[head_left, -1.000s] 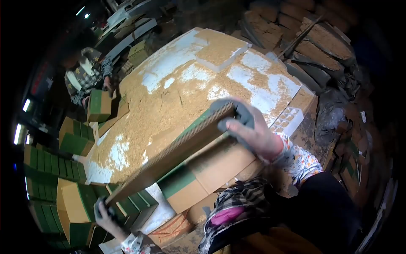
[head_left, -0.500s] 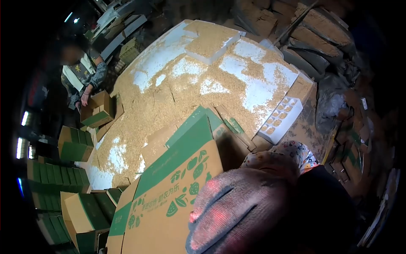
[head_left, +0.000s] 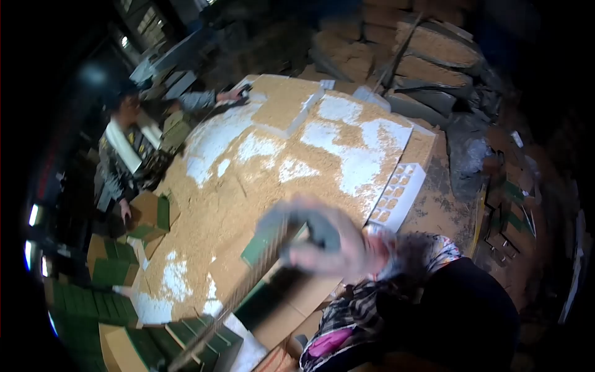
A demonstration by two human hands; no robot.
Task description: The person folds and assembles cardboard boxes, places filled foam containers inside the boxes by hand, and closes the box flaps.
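Note:
My right hand [head_left: 338, 245], in a work glove and a floral sleeve, is blurred over the near side of the heap-covered table. Its fingers and thumb curl around the top of a cardboard box [head_left: 238, 288]; a brown panel of it shows as a long, smeared edge slanting to the lower left. Below the hand, green and tan flaps of cardboard [head_left: 297, 301] stand open. My left hand is not visible. A plaid cloth with a pink patch [head_left: 331, 342] lies near my body.
A co-worker [head_left: 133, 149] stands at left, one hand on an open carton [head_left: 149, 214], the other arm reaching over the table. Tan granules and white sheet [head_left: 217, 146] cover the tabletop. A white tray with round holes [head_left: 400, 192] lies at right. Green cartons [head_left: 93, 304] stack lower left.
The printed box panel that faced me has turned nearly edge-on. The gloved hand has moved up and away from the camera. The co-worker's one arm now stretches toward the table's far end.

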